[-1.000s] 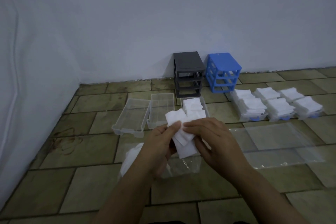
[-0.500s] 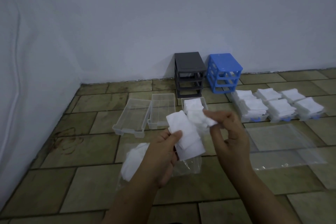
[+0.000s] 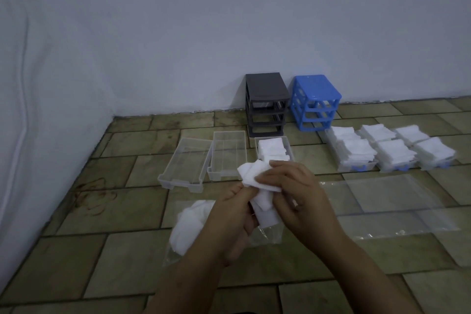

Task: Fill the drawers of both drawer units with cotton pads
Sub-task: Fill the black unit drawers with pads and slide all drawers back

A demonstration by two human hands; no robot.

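Observation:
My left hand grips a small stack of white cotton pads above the floor. My right hand pinches the top pad of that stack. A grey drawer unit and a blue drawer unit stand without drawers against the wall. Two clear drawers lie bare in front of the grey unit, and a third drawer beside them holds pads. Three drawers with blue handles at the right are heaped with pads.
A clear plastic bag with more pads lies under my left wrist. Flat clear plastic bags are spread on the tiled floor at the right. The walls meet in a corner at the left.
My right hand had carried a pad out toward the third drawer; it has come back to the stack and now pinches the top pad. My left hand kept its hold.

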